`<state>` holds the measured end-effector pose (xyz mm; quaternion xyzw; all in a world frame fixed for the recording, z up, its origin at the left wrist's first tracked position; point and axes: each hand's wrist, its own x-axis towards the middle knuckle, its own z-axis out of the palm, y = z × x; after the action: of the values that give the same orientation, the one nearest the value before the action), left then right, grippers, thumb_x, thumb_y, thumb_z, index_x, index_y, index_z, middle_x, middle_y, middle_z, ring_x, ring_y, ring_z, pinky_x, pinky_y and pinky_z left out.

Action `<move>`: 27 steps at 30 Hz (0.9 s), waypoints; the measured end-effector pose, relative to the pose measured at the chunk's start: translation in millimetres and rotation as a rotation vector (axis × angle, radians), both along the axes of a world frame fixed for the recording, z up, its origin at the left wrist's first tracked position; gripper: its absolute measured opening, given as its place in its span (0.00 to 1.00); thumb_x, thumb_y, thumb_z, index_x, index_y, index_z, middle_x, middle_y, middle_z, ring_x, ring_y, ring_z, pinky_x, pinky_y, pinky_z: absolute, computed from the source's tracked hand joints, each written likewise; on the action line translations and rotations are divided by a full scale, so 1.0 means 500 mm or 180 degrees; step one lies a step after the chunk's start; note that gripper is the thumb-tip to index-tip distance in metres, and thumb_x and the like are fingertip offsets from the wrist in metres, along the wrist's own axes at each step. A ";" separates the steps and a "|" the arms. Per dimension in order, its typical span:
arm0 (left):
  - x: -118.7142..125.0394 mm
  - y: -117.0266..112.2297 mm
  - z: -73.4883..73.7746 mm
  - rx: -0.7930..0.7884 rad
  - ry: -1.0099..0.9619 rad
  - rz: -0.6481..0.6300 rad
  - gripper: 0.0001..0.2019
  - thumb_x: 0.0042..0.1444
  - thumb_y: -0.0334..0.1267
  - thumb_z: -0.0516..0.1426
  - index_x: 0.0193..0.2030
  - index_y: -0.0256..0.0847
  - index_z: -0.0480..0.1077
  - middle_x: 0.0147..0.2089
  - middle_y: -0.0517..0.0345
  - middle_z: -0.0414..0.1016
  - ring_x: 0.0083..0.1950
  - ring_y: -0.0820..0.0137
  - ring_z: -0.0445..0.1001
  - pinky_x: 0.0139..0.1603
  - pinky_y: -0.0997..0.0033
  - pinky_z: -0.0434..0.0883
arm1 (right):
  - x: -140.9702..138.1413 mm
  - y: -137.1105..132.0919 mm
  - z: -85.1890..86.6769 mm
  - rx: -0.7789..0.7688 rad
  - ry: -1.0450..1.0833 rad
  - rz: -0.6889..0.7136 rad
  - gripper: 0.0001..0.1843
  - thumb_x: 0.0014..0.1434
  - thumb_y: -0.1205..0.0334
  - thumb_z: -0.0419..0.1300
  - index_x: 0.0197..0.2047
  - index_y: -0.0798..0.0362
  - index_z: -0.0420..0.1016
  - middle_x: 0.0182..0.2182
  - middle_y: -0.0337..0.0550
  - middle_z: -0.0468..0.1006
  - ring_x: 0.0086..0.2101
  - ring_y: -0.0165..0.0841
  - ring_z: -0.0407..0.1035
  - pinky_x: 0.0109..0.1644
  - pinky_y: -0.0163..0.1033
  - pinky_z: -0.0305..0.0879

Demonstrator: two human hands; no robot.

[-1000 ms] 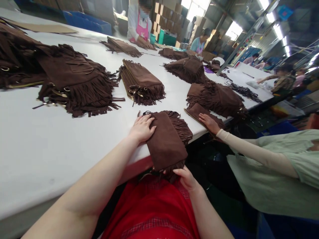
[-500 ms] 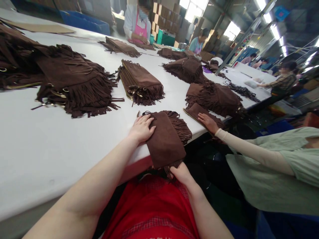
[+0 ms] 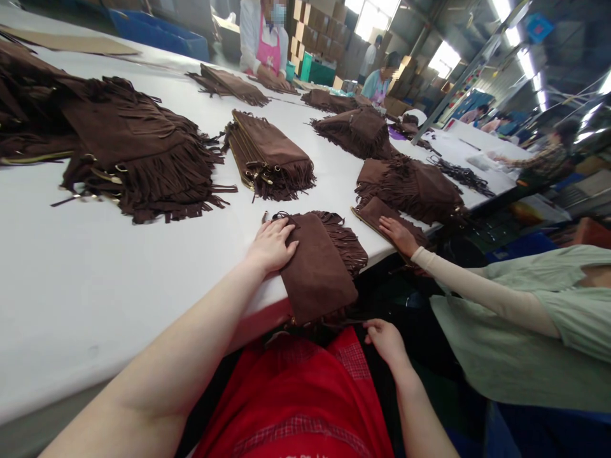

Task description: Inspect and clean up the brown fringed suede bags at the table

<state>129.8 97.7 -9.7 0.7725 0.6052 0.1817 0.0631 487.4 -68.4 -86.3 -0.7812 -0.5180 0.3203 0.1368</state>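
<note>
A brown suede-like fringed bag [image 3: 317, 267] lies at the table's near edge, its lower end reaching over the edge. My left hand [image 3: 274, 245] rests flat on the bag's upper left corner, fingers stretched out. Below and to the right of the bag, in front of the red apron, is my right hand [image 3: 387, 343]. Its thumb and forefinger are pinched on a thin brown strip [image 3: 352, 321] that runs from under the bag's lower end. Where the strip joins the bag is hidden.
A stack of zipped brown bags [image 3: 272, 152] stands beyond mine, and a large fringed pile [image 3: 138, 146] lies to the left. At right, a co-worker's hand [image 3: 398, 235] presses on another brown bag [image 3: 382, 213]. More people work along the white table [image 3: 157, 273].
My right hand has moved right and slightly down, away from the bag's lower edge, drawing the thin strip out. The left hand and the bag have stayed in place.
</note>
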 end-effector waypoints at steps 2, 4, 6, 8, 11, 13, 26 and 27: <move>0.001 0.000 0.002 -0.0031 0.0018 -0.0004 0.27 0.63 0.51 0.46 0.64 0.41 0.63 0.70 0.53 0.58 0.70 0.63 0.55 0.73 0.59 0.48 | 0.015 0.000 0.007 0.0388 0.0240 -0.0123 0.18 0.54 0.61 0.55 0.46 0.56 0.77 0.33 0.48 0.83 0.36 0.40 0.78 0.44 0.43 0.71; 0.001 0.000 0.004 -0.0039 0.0033 -0.0016 0.27 0.63 0.51 0.46 0.64 0.40 0.63 0.70 0.52 0.58 0.70 0.63 0.56 0.73 0.59 0.47 | 0.003 0.007 0.022 0.0909 0.0713 0.0030 0.25 0.52 0.59 0.61 0.54 0.55 0.72 0.49 0.52 0.79 0.48 0.42 0.74 0.55 0.47 0.67; 0.001 0.000 0.005 -0.0030 0.0043 -0.0012 0.27 0.63 0.51 0.46 0.64 0.40 0.63 0.70 0.52 0.58 0.70 0.63 0.56 0.73 0.59 0.47 | -0.035 0.020 0.038 0.1245 0.1252 0.0331 0.34 0.50 0.58 0.66 0.61 0.52 0.66 0.58 0.51 0.72 0.57 0.43 0.67 0.64 0.50 0.59; 0.001 0.000 0.005 -0.0022 0.0047 0.0001 0.27 0.63 0.51 0.46 0.64 0.40 0.63 0.70 0.52 0.58 0.70 0.62 0.56 0.73 0.60 0.47 | -0.087 0.037 0.047 0.1273 0.1869 0.0572 0.39 0.48 0.59 0.69 0.63 0.50 0.63 0.60 0.50 0.69 0.60 0.43 0.63 0.66 0.51 0.56; 0.001 -0.001 0.003 -0.0001 0.0041 0.0005 0.27 0.63 0.51 0.46 0.64 0.41 0.63 0.70 0.52 0.58 0.70 0.63 0.56 0.73 0.59 0.47 | -0.165 0.058 0.043 0.1046 0.2734 0.0444 0.33 0.46 0.59 0.71 0.56 0.51 0.69 0.55 0.49 0.75 0.55 0.45 0.69 0.61 0.52 0.62; 0.000 -0.002 0.001 0.0022 0.0023 0.0000 0.27 0.63 0.51 0.46 0.64 0.42 0.63 0.70 0.53 0.59 0.70 0.64 0.56 0.73 0.60 0.47 | -0.206 0.064 0.034 0.0840 0.3046 0.0213 0.27 0.43 0.59 0.71 0.48 0.53 0.74 0.47 0.49 0.80 0.50 0.46 0.73 0.57 0.52 0.66; -0.001 -0.001 -0.001 0.0028 0.0035 -0.0036 0.27 0.63 0.52 0.45 0.64 0.42 0.63 0.70 0.53 0.58 0.70 0.64 0.56 0.73 0.60 0.47 | -0.139 -0.015 -0.076 0.0026 0.1710 0.0041 0.10 0.48 0.58 0.59 0.32 0.55 0.74 0.20 0.41 0.77 0.25 0.38 0.74 0.35 0.41 0.70; -0.001 -0.001 0.000 0.0024 0.0041 -0.0035 0.27 0.63 0.52 0.45 0.64 0.42 0.63 0.70 0.52 0.58 0.70 0.64 0.55 0.73 0.60 0.47 | -0.114 -0.016 -0.078 0.0139 0.1637 -0.0137 0.12 0.48 0.57 0.58 0.33 0.55 0.74 0.21 0.42 0.78 0.26 0.39 0.74 0.35 0.42 0.71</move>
<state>129.3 97.1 -9.7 0.7772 0.6007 0.1786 0.0573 430.4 -76.4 -125.2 -0.6818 -0.4562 0.4943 0.2876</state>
